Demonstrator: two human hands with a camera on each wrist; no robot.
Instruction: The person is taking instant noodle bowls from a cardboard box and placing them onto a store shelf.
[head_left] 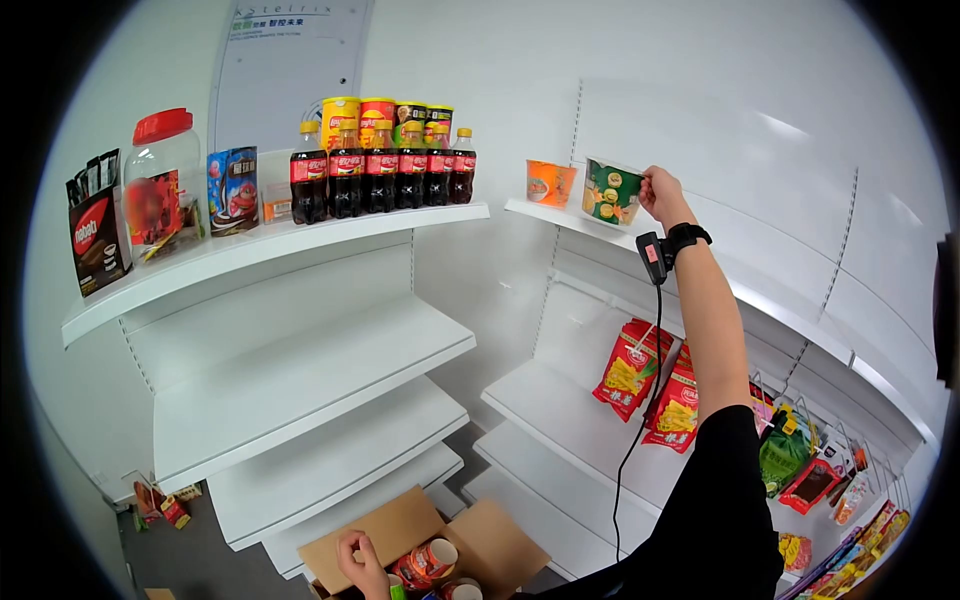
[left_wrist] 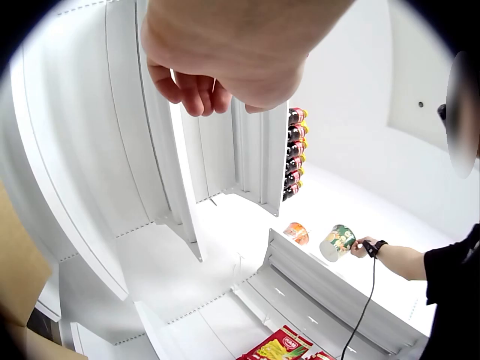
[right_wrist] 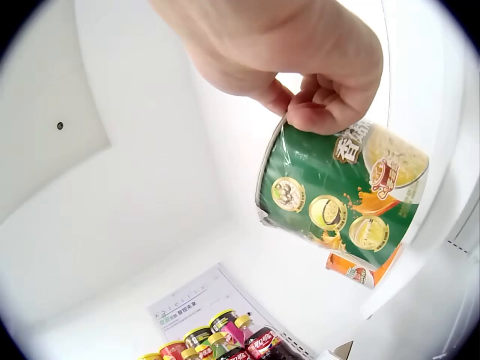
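Honestly, that green tub is living close to the edge

So the green tub [head_left: 611,192] is hovering or resting at the front of the upper right shelf [head_left: 560,218]; I can't tell if its base is taking any weight. The right hand [head_left: 664,193] is pinching it by the rim, on one side only. That's looking like the weak spot to me: with all the grip going through one bit of rim, the tub could be swinging or slipping, and if its base is catching the shelf lip, it could be tipping outward.

The orange cup [head_left: 551,184] is sitting just beside it, so a sideways drift could be knocking that too. The black cable [head_left: 619,480] is dangling from the wrist camera [head_left: 652,257] past the red bags [head_left: 634,368], and a snag there could be tugging the wrist mid-move.

Room-wise, the shelf is stretching away to the right beyond the wrist, and there's open air above the rim. Leftward, the orange cup is crowding things, and the shelf is ending soon after it.

Down low, the left hand [head_left: 360,560] is hanging loosely curled, holding nothing, by the cardboard box [head_left: 375,530]. Its flaps are sticking up, so they could be catching fingers.
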